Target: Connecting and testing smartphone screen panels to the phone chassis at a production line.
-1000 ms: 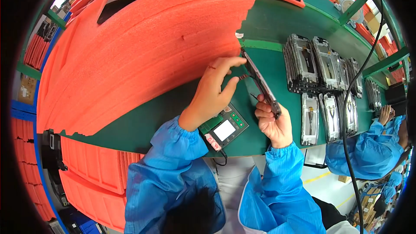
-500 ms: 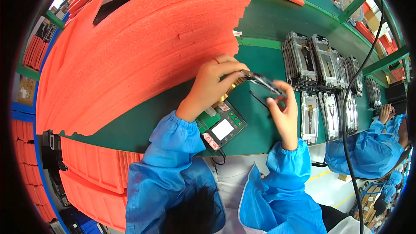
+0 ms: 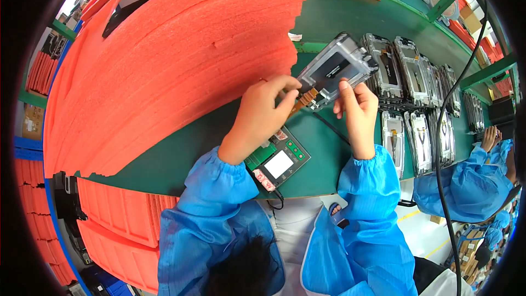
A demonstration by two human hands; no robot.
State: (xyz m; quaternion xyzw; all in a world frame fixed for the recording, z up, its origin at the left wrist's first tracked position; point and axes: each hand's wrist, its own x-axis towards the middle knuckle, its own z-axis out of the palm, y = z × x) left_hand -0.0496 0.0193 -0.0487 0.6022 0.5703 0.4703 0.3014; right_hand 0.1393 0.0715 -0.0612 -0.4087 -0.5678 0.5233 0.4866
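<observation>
display module (image 3: 335, 69), centre frame | light, fragile; hold by edges | left hand (image 3: 262, 112) pinches flex tail (image 3: 302, 100) | right hand (image 3: 357, 111) grips lower edge

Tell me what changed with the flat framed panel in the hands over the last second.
Both hands, left hand and right hand, turned the flat grey framed panel from edge-on to face-up and lifted it away from the body. The small green tester board and the row of framed panels stayed put.
</observation>
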